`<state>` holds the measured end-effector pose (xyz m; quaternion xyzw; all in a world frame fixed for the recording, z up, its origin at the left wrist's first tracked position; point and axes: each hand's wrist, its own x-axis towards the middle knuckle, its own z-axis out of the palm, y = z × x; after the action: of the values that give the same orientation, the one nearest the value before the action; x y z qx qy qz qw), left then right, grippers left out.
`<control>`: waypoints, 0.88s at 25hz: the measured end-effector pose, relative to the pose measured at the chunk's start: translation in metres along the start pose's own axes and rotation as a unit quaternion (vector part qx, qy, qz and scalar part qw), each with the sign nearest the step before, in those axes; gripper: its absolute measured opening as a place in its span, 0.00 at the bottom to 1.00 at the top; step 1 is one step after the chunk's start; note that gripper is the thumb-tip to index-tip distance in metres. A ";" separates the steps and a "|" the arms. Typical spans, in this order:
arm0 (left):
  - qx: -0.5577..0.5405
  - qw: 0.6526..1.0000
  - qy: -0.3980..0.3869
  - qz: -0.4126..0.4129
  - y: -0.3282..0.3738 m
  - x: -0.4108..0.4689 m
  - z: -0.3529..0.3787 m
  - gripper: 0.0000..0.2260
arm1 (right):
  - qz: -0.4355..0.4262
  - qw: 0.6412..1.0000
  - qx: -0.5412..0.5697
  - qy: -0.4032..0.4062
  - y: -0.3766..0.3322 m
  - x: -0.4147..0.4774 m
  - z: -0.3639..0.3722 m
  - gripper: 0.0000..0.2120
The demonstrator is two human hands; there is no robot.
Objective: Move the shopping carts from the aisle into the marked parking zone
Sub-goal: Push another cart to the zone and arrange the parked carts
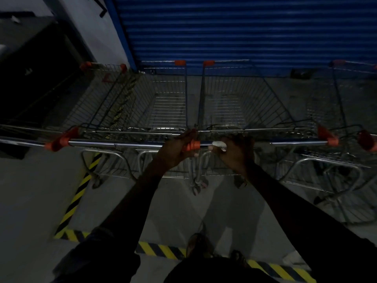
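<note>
left to right. a parked cart (106, 82) stands at the far left, against the wall corner. a strip of yellow-and-black tape (75, 199) runs up the floor just beside the left cart (163, 103) and meets a second strip under the person's shoe (197, 244); both pushed carts appear to stand inside this border, nose toward the blue shutter (244, 27).

the left cart's handle bar (114, 144) runs across the view. the left hand (177, 148) grips its right-hand end, fingers curled over the orange cap. just beside it, the right hand (234, 152) grips the left-hand end of the right cart's (234, 103) handle, fingers wrapped over the bar; a pale patch shows at the fingertips, and what it is cannot be told. both hands are clamped, neither relaxed.

key relation: each basket lies straight ahead of its hand, long axis running away from the person toward the shutter, the two carts side by side and nearly touching at the inner rims. each hand serves its own cart, from the inner end only, so steering leverage is likely poor. both forearms reach forward, nearly straight, converging at the centre.

a further cart (346, 103) stands at the far right.
</note>
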<state>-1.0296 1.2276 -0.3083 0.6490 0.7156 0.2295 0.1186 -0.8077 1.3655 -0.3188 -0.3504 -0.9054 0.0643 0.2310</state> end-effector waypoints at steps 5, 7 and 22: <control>0.002 1.000 0.013 0.012 -0.002 -0.004 0.000 0.33 | 0.007 1.000 0.017 -0.003 -0.001 -0.007 0.005 0.26; -0.001 1.000 0.015 0.013 -0.004 -0.005 -0.001 0.33 | -0.009 1.000 -0.012 0.012 -0.005 -0.010 0.000 0.26; -0.030 0.999 0.001 0.020 -0.001 -0.005 -0.008 0.36 | 0.030 0.999 -0.018 -0.021 -0.011 -0.014 -0.010 0.26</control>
<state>-1.0333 1.2217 -0.3028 0.6589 0.6955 0.2537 0.1333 -0.8006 1.3471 -0.3124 -0.3802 -0.9001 0.0622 0.2033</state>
